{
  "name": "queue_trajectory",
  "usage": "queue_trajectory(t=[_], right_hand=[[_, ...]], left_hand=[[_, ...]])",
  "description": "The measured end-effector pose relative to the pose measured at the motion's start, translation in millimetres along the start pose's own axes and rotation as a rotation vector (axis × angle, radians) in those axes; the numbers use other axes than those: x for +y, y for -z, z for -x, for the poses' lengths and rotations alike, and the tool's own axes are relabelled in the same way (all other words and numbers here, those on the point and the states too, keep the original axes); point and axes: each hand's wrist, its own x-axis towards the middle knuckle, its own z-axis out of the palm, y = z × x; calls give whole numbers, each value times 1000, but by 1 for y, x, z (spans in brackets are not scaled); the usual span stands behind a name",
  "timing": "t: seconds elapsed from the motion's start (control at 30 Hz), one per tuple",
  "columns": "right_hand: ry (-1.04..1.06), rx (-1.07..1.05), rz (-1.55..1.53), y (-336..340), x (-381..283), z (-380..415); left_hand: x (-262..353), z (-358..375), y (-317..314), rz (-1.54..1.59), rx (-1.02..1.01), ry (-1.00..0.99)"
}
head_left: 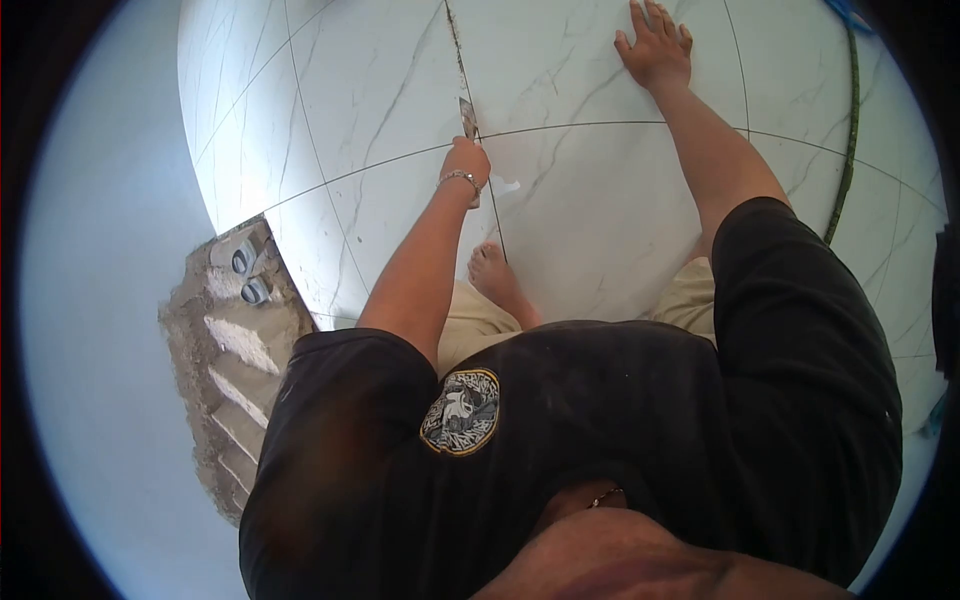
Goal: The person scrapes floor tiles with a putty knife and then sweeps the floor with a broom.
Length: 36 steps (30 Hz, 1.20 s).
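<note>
Got a flat metal scraper (467, 112) in the left hand (466, 160), out in the middle of the scene, with the grip wrapped snugly around its handle. Pointing the blade toward the far side, along a dark joint (457, 50) between tiles, with a bit of handle poking out on the near side of the fist. Can't really tell from up here whether to call the blade touching or just above the floor (590, 210). Wearing a chunky bracelet (460, 177) on that wrist too.

Got the right hand (657, 50) palm down on the marble-look tiles, farther out and well over to the right, fingers spread, not gripping anything.

Can see the joint looking rough and crumbly past the blade, thinner nearer in. Also spot a whitish smudge (509, 187) just right of the left hand. Have a bare foot (490, 272) beside that joint, a little nearer than the handle end. Dressed in a black T-shirt (600, 430) and beige shorts (470, 322).

Over on the left, see rough steps (245, 340) with probably a pair of grey sandals (256, 291) on top. Off right, notice a long dark strip (852, 110), maybe a hose, running near to far, plus something blue (848, 14) by its far end.
</note>
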Motion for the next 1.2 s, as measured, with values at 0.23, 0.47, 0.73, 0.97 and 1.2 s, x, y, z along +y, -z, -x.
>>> queue_trajectory(t=[0.23, 0.47, 0.73, 0.97, 1.2], right_hand=[[-1, -1, 2, 0, 3, -1], [-21, -33, 16, 6, 4, -1], [-4, 9, 2, -3, 6, -1], [-10, 24, 17, -6, 7, -3], [-18, -8, 60, 2, 0, -1]], left_hand=[[-34, 34, -13, 36, -160, -55], [-39, 78, 7, -111, -325, -106], [27, 67, 63, -366, -35, -527], [40, 12, 52, -484, 180, -775], [-15, 8, 39, -450, 142, -817]])
